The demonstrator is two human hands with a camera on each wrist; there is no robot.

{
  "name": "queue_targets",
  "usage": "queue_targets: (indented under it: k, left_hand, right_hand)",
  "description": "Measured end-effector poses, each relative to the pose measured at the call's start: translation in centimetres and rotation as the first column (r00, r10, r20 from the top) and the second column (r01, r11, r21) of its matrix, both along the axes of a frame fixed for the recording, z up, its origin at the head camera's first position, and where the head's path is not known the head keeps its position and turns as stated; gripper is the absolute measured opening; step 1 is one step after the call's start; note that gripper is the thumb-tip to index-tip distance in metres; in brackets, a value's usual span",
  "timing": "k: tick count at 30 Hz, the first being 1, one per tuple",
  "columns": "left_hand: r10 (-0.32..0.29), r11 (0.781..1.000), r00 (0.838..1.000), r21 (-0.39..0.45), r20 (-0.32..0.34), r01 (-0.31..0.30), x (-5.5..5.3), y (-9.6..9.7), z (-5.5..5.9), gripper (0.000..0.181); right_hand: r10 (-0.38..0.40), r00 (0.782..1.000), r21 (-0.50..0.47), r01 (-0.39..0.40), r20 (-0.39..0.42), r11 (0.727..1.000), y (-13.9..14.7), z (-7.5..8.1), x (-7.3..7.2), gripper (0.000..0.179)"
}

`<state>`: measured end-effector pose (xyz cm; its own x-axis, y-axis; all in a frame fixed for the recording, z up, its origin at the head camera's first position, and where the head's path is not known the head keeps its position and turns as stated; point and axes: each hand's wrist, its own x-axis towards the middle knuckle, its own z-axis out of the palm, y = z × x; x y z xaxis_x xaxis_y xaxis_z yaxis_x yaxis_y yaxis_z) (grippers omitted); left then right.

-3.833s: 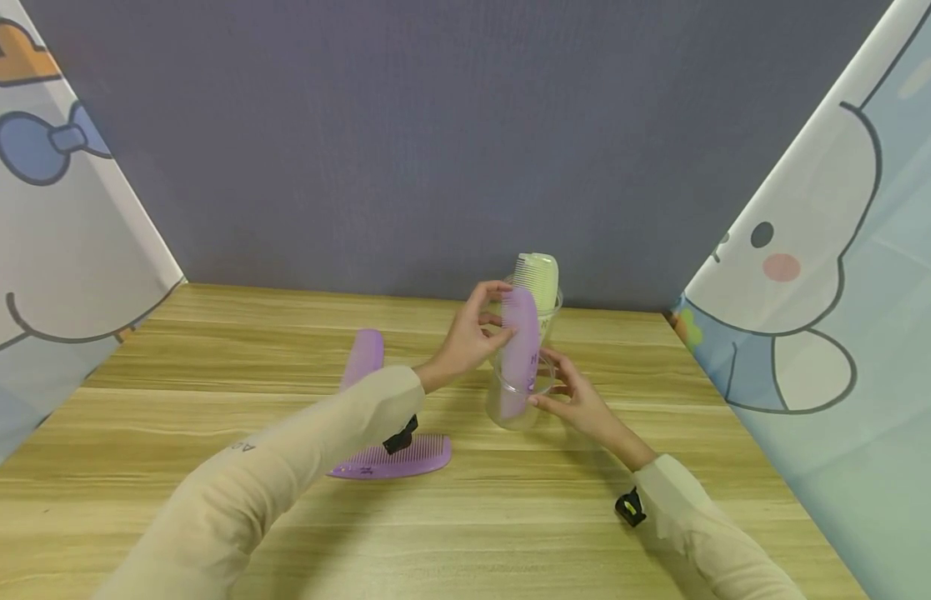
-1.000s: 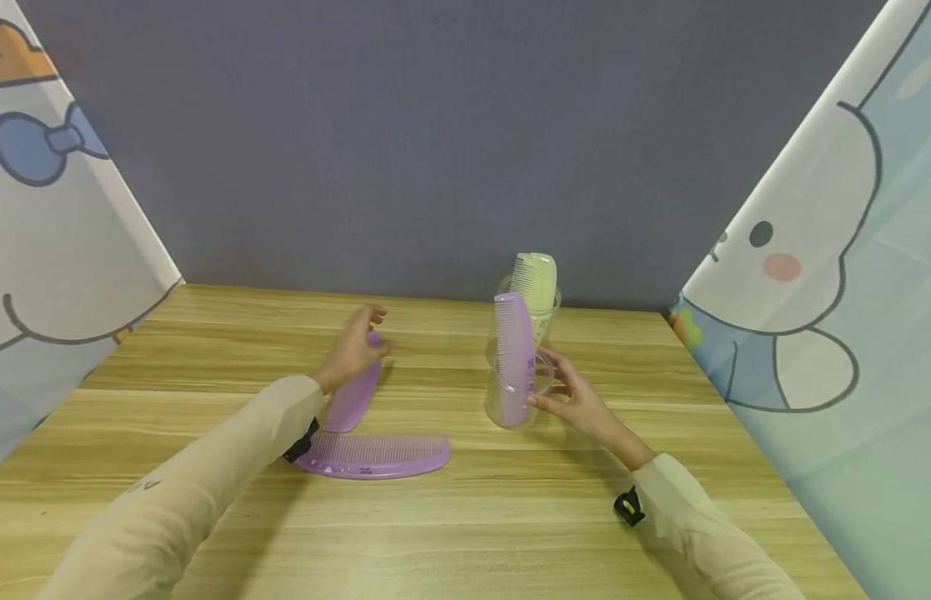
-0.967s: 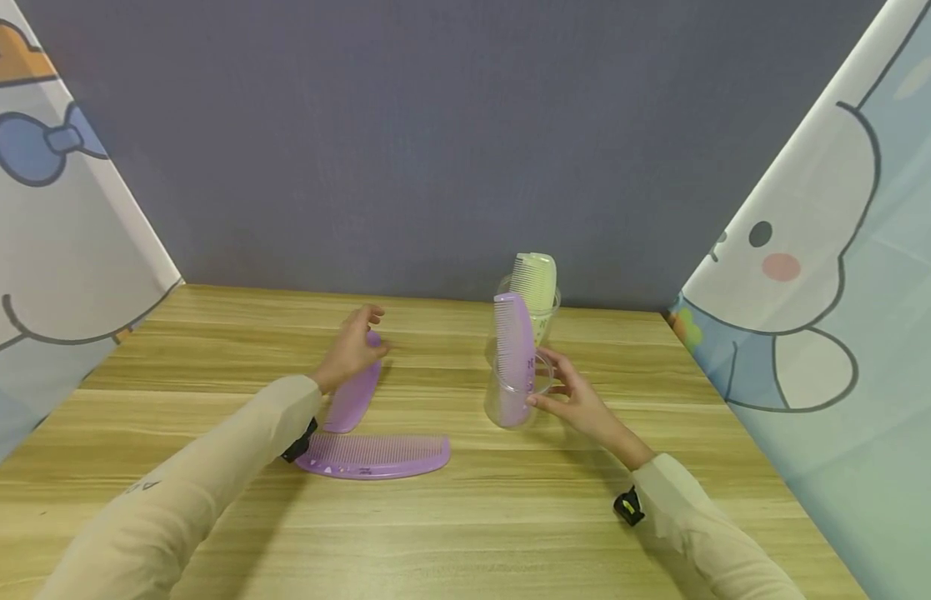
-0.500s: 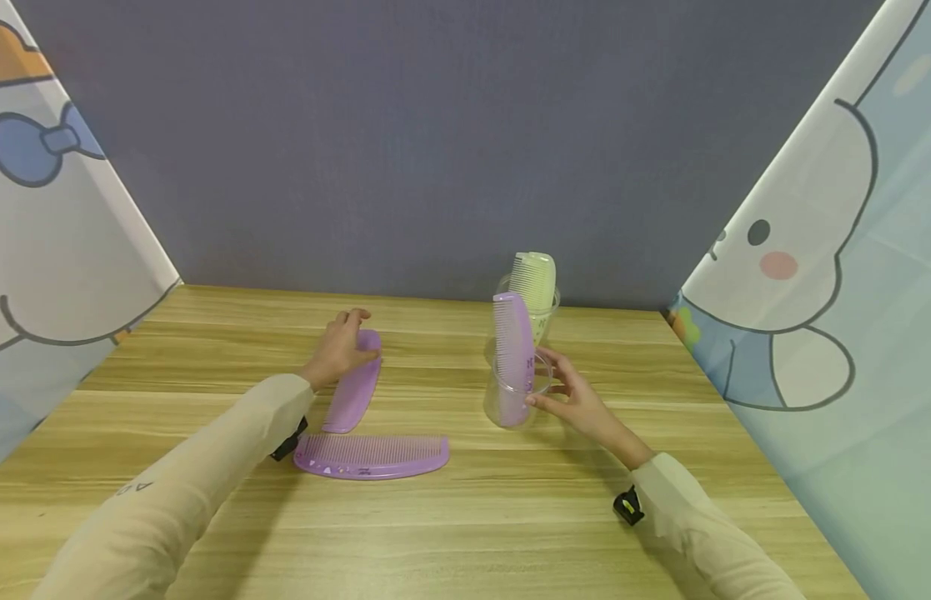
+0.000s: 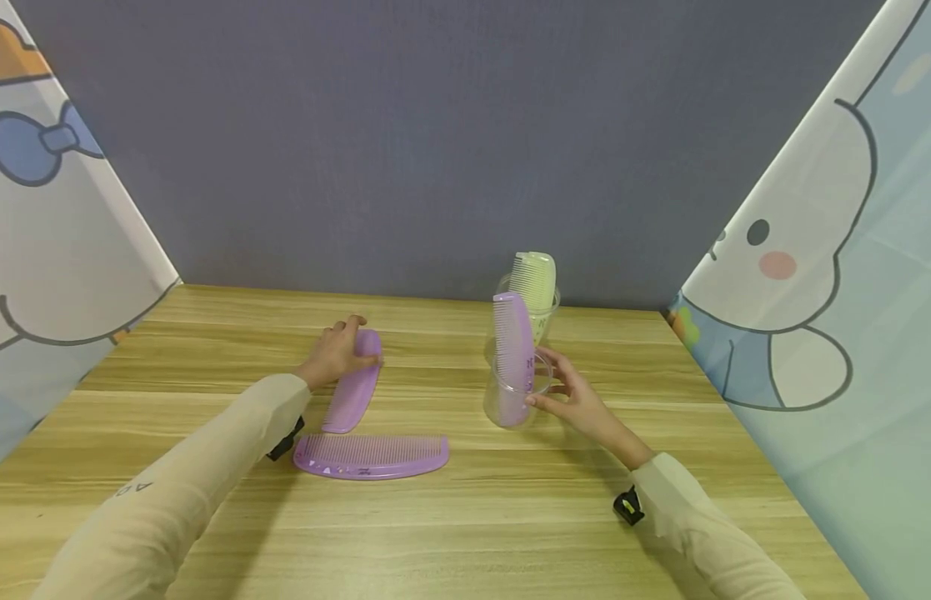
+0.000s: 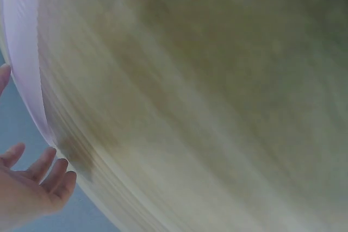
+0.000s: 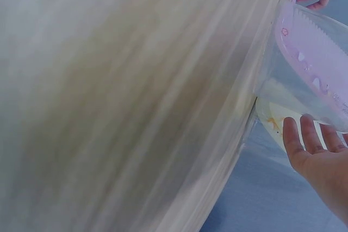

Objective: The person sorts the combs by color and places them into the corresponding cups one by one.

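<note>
In the head view my left hand (image 5: 334,354) is over the far end of a purple comb (image 5: 354,396) lying flat on the table. Its thumb reaches across to the comb's right edge, and the other fingers are partly hidden. In the left wrist view those fingers (image 6: 41,175) are loosely spread at the comb's tip (image 6: 26,52). My right hand (image 5: 578,404) holds a clear plastic cup (image 5: 498,407) between thumb and fingers. A purple comb (image 5: 515,342) stands in that cup, leaning slightly left. Nearer me lies another purple comb (image 5: 371,458), teeth facing away.
Behind the held cup stands a second clear cup (image 5: 558,302) with pale green comb (image 5: 535,282) upright in it. A dark grey panel (image 5: 435,150) closes the table's back. Cartoon-printed sheets flank both sides of the wooden table (image 5: 450,542).
My left hand has let go of the purple comb now standing in the cup. It has moved left to the flat comb and settled lower over it. The right hand stays on the cup.
</note>
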<state>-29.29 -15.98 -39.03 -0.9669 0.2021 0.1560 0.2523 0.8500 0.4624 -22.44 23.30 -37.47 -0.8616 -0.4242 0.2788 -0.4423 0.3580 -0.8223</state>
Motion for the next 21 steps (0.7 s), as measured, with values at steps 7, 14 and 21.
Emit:
queue_targets:
  k: [7, 14, 21]
  left_hand:
    - [0.023, 1.0, 0.999, -0.021, 0.047, -0.022, 0.2, 0.32, 0.45, 0.075]
    - [0.033, 0.999, 0.996, -0.005, 0.079, -0.033, -0.01, 0.56, 0.75, 0.075]
    - [0.048, 0.996, 0.988, 0.071, 0.145, -0.059, -0.36, 0.85, 0.76, 0.079]
  right_hand:
    - [0.004, 1.0, 0.01, -0.004, -0.011, 1.0, 0.0, 0.01, 0.0, 0.072]
    - [0.004, 1.0, 0.01, -0.004, -0.015, 1.0, -0.11, 0.06, -0.01, 0.072]
    - [0.001, 1.0, 0.008, -0.001, -0.006, 1.0, -0.05, 0.02, 0.07, 0.072]
